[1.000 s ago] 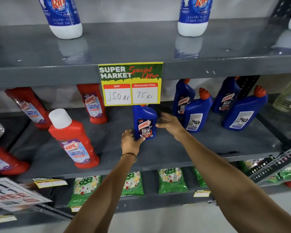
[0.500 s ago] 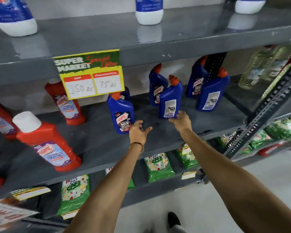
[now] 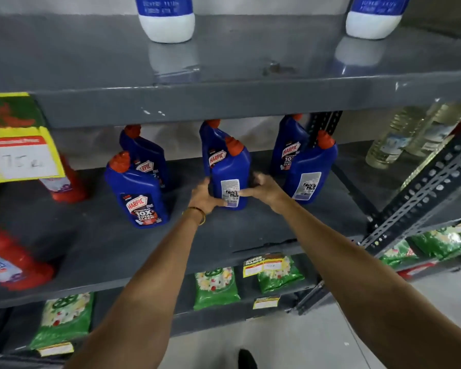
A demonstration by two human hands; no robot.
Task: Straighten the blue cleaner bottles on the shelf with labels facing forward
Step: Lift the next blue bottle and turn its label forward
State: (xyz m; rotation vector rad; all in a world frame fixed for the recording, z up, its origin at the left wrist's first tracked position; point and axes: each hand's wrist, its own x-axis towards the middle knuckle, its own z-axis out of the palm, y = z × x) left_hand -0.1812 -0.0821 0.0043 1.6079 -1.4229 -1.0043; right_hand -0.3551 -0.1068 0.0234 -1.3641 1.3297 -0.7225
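Observation:
Several blue Harpic cleaner bottles with red caps stand on the grey middle shelf (image 3: pixel 96 251). The front middle bottle (image 3: pixel 230 171) shows its white back label, and both hands clasp its base: my left hand (image 3: pixel 204 195) on its left side, my right hand (image 3: pixel 264 189) on its right. The front left bottle (image 3: pixel 137 193) faces forward with its Harpic label. The front right bottle (image 3: pixel 308 171) shows its back label. Behind them stand three more blue bottles, at back left (image 3: pixel 147 153), back middle (image 3: pixel 213 147) and back right (image 3: pixel 288 145), labels forward.
Red Harpic bottles (image 3: pixel 14 259) stand at the left. A yellow-green price sign (image 3: pixel 19 145) hangs from the upper shelf, which holds blue-and-white bottles (image 3: pixel 167 20). Clear bottles (image 3: pixel 399 139) sit at the right beside a perforated metal upright (image 3: pixel 421 187). Green packets (image 3: pixel 214 287) lie below.
Both hands let go of the front left bottle, which now faces forward, moved right and closed around the base of the front middle bottle. The view shifted right.

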